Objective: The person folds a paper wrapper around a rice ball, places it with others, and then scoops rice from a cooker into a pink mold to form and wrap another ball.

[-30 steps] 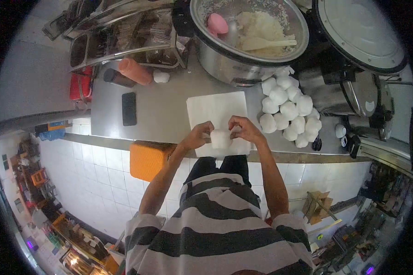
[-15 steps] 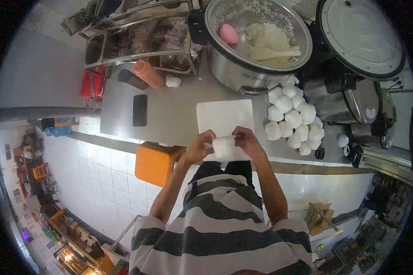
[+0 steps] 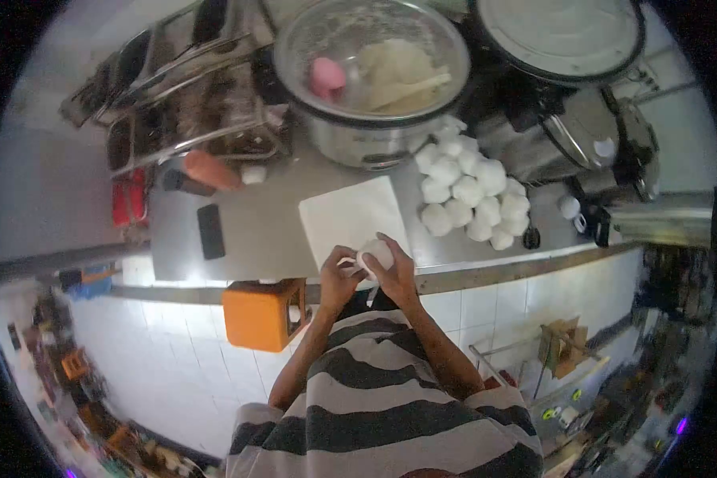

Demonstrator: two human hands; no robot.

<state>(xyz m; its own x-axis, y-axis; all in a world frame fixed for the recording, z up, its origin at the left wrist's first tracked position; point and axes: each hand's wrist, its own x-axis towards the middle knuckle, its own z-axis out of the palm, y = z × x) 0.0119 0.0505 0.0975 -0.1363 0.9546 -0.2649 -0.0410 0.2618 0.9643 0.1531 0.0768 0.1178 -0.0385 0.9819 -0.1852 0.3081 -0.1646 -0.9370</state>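
Both hands are together at the front edge of the metal counter, over the near edge of a white sheet (image 3: 350, 211). My right hand (image 3: 395, 275) is wrapped round a white wrapped bundle (image 3: 377, 255). On the bundle's left side, my left hand (image 3: 338, 279) has its fingers closed on the white wrapping. A pile of similar white bundles (image 3: 468, 191) lies to the right of the sheet. Behind it stands a large steel cooker (image 3: 350, 143) with rice (image 3: 398, 68), a pale paddle (image 3: 410, 92) and a pink object (image 3: 327, 76) inside.
A dark phone-like slab (image 3: 210, 231), an orange-pink bottle (image 3: 211, 170) and a dark bottle (image 3: 186, 183) are on the left of the counter (image 3: 263, 231). Metal racks (image 3: 191, 111) stand behind them. An orange stool (image 3: 255, 317) is below the edge. A lidded cooker (image 3: 566, 36) stands back right.
The view has turned and shifted. My hands have come closer together, and the white item between them is now a smaller, rounder bundle, with my right hand round it.
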